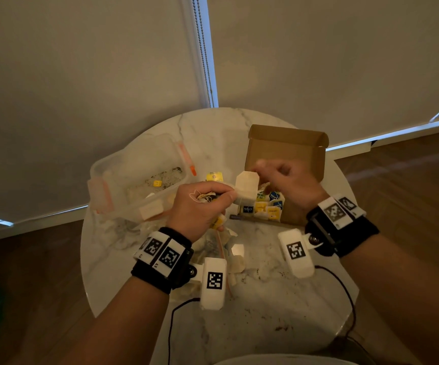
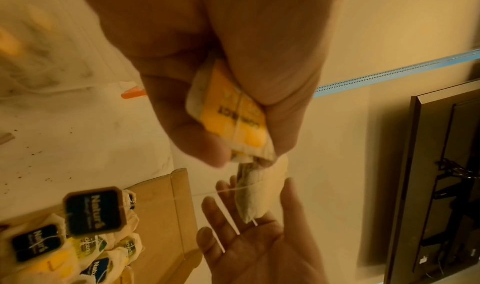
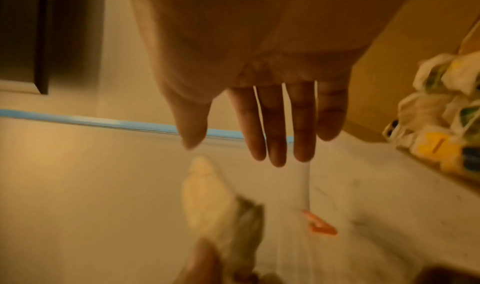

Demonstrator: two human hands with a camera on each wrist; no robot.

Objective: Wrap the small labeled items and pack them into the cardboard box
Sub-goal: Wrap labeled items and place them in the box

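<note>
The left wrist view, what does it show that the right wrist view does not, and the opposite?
Only the left wrist view shows the yellow label that the left hand pinches, a dark label hanging on a thread, and the right hand's palm. Only the right wrist view shows the right hand from behind, its fingers straight and holding nothing. Both show the tea bag sticking out of the left grip, the cardboard box with packed bags, and the marble table.

Black wristbands [image 1: 160,275], white marker-printed camera modules [image 1: 213,283], thin cables [image 1: 172,327]
</note>
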